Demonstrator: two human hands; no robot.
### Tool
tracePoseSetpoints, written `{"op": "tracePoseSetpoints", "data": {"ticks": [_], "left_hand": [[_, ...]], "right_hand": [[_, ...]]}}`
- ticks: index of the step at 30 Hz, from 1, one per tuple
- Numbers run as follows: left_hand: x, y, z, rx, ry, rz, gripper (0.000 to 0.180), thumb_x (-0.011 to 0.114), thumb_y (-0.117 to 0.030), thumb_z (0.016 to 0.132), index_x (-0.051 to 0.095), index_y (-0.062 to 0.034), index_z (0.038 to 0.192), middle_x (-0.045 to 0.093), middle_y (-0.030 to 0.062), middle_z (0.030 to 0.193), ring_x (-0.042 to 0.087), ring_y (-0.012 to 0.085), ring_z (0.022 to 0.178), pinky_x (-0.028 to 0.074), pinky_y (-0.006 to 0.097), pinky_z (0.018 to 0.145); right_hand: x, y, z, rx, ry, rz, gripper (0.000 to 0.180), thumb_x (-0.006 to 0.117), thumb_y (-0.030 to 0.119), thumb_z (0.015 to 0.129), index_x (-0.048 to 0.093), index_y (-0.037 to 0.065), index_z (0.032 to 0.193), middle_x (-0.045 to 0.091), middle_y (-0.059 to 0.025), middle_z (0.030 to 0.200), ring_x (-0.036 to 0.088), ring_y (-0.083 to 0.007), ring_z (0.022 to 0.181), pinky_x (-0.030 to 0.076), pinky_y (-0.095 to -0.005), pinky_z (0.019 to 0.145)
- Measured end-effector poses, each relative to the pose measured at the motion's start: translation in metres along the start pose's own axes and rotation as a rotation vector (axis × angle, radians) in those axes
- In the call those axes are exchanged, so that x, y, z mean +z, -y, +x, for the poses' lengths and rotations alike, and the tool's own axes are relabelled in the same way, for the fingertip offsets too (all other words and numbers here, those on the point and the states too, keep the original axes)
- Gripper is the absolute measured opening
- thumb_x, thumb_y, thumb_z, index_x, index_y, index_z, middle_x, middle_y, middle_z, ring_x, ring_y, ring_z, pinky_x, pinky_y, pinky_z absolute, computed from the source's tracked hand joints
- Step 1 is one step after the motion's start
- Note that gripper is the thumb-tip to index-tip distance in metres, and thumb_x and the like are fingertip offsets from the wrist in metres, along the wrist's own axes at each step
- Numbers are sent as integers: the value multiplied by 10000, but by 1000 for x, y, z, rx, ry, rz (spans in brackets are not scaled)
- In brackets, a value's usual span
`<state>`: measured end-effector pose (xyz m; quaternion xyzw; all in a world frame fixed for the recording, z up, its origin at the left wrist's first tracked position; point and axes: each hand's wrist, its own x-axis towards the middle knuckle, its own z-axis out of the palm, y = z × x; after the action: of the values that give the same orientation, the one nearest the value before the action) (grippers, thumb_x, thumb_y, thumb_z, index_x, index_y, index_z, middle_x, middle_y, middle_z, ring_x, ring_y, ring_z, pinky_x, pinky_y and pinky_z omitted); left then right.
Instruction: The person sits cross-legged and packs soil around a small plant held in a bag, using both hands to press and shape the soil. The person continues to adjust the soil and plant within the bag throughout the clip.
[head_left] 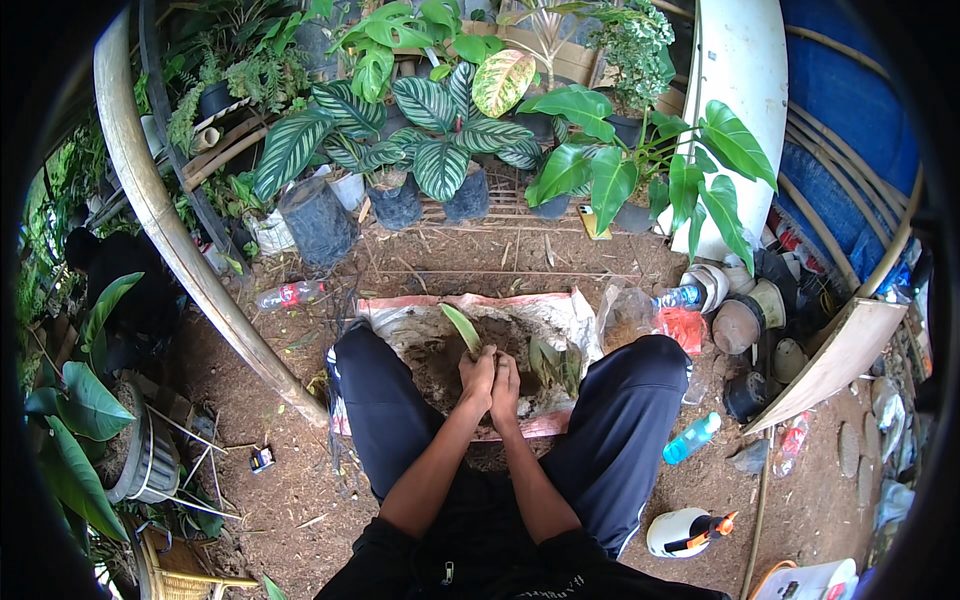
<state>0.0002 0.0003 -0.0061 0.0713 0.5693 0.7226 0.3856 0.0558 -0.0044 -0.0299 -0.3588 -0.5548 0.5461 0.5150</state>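
Between my knees lies an opened white sack (400, 318) with reddish edges, dark soil (432, 362) spread over it. Above the soil my left hand (476, 374) is closed at the lower end of a single long green leaf (460, 327), which sticks up and leans to the left. Pressed against it, my right hand (505, 387) has its fingers curled; what they grip is hidden between the two hands. Just right of my hands, on the sack, lies a small plant with dull green, mottled leaves (556, 362).
Potted striped-leaf plants (440, 165) line the far side, with a phone (594, 223) near them. Bottles lie about: a red-labelled one (291, 294) left, a turquoise one (691, 438) right. A spray bottle (690, 531) stands near right. A bamboo pole (185, 240) curves along the left.
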Motion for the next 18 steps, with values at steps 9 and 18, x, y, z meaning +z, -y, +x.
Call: {"op": "tracePoseSetpoints", "data": {"ticks": [9,18], "left_hand": [[1,2,1,6,-15,5,187,607,-175,820,540,-22,904,563,53,797,542,152,689,466,313,599],[0,-5,-5,-15,5,43,318,633,-197,806,520,38,987,584,98,869,567,178,764,465,320,660]], "right_hand": [[0,-7,1,3,-21,-11,341,340,246,972,523,-6,1113,587,-154,1026,540,-232,955,410,-331,854],[-1,-6,0,19,-19,15,338,340,242,972,521,-6,1115,584,-154,1016,539,-228,942,412,-336,839]]}}
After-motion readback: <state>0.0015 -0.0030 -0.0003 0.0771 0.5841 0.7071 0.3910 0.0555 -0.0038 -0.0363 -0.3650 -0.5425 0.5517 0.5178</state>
